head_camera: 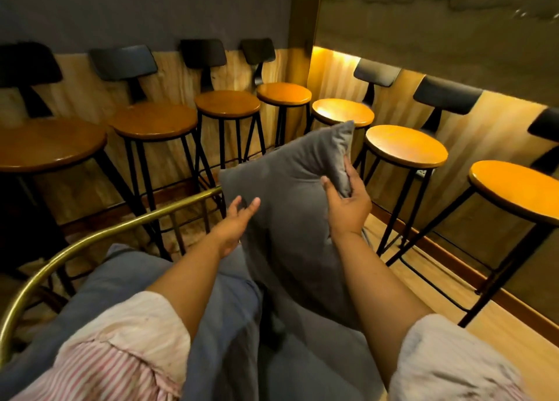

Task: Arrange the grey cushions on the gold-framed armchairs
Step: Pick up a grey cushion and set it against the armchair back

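Observation:
A grey cushion stands upright and tilted over the armchair, its top corner pointing up to the right. My right hand grips its upper right edge, thumb in front and fingers behind. Fingers spread, my left hand rests against the cushion's left face without grasping it. Below lies the armchair's grey seat and back padding, partly hidden by my arms. The curved gold frame of the armchair runs along its left side.
Several bar stools with round wooden seats and black metal legs line the walls: a left row and a right row. Light wooden floor shows at the right, between the armchair and the stools.

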Demonstrator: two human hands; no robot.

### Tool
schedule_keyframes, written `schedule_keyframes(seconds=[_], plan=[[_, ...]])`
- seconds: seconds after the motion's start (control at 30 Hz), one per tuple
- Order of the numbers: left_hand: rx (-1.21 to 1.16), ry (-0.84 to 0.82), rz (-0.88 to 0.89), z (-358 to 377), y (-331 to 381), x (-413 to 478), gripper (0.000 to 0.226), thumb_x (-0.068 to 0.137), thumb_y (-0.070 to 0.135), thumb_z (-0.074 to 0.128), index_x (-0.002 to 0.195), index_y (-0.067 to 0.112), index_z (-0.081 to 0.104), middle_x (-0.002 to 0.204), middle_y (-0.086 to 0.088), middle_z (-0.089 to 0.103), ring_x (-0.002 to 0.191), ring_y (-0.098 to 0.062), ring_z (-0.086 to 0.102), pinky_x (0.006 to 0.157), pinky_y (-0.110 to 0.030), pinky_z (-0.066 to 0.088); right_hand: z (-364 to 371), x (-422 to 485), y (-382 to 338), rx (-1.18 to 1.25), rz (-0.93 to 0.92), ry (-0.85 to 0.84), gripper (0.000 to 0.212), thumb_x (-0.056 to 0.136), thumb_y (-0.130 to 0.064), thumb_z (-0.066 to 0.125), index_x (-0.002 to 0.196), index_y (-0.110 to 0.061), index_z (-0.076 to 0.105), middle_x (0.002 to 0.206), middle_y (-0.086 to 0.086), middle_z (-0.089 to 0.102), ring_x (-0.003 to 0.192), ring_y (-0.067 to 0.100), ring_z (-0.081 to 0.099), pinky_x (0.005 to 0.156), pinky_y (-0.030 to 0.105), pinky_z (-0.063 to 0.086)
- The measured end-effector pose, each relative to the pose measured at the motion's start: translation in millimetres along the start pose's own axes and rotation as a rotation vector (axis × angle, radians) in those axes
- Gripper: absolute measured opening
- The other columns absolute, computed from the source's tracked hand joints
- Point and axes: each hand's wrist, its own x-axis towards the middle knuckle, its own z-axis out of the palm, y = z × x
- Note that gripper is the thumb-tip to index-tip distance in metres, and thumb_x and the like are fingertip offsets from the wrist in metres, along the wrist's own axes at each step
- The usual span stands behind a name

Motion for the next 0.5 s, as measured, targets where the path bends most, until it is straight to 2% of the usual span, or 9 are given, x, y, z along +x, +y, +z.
schedule_keyframes(seconds=[0.07, 0.2, 0.3, 0.4, 0.5], plan=[[0.013, -0.016, -0.005, -2, -5, 1, 0.076, 0.093, 0.044, 0.048, 0.152, 0.031, 0.003, 0.162, 0.001, 0.013, 0.147, -0.021, 0.018, 0.116, -0.039, 0.015, -12, -1, 12, -0.006, 0.048, 0.029, 0.057, 0.082, -0.016, 0.071, 0.136, -0.016, 0.052, 0.137, 0.004, 0.057, 0.127, 0.011, 0.049, 0.093, -0.004, 0.034], [0.047, -0.04, -0.036, 2, -19, 20, 0.078, 0.092, 0.049, 0.047, 0.152, 0.033, 0.0, 0.162, 0.003, 0.013, 0.148, -0.022, 0.016, 0.117, -0.045, 0.01, -38, 10, 39, -0.043, 0.088, 0.089, 0.058, 0.082, -0.019, 0.072, 0.136, -0.016, 0.052, 0.137, 0.003, 0.057, 0.129, 0.015, 0.049, 0.103, 0.013, 0.039], [0.002, 0.013, -0.057, 8, -33, 44, 0.076, 0.093, 0.047, 0.045, 0.152, 0.033, -0.001, 0.161, 0.002, 0.016, 0.148, -0.023, 0.018, 0.118, -0.047, 0.01, -58, 29, 60, -0.05, 0.116, 0.13, 0.059, 0.083, -0.02, 0.07, 0.138, -0.017, 0.049, 0.138, 0.001, 0.056, 0.129, 0.013, 0.049, 0.105, 0.016, 0.041], [-0.032, 0.061, -0.061, 15, -48, 73, 0.077, 0.094, 0.045, 0.046, 0.151, 0.031, -0.003, 0.159, 0.003, 0.021, 0.146, -0.024, 0.024, 0.118, -0.048, 0.018, -68, 46, 80, -0.061, 0.115, 0.115, 0.061, 0.083, -0.025, 0.071, 0.139, -0.021, 0.048, 0.139, -0.002, 0.055, 0.128, 0.011, 0.049, 0.104, 0.02, 0.042], [-0.075, 0.114, -0.026, 20, -59, 100, 0.078, 0.09, 0.046, 0.051, 0.152, 0.03, 0.006, 0.158, 0.002, 0.025, 0.143, -0.025, 0.03, 0.117, -0.047, 0.026, -71, 59, 100, -0.062, 0.121, 0.13, 0.062, 0.082, -0.028, 0.072, 0.139, -0.023, 0.048, 0.139, -0.004, 0.055, 0.127, 0.01, 0.05, 0.105, 0.024, 0.042]])
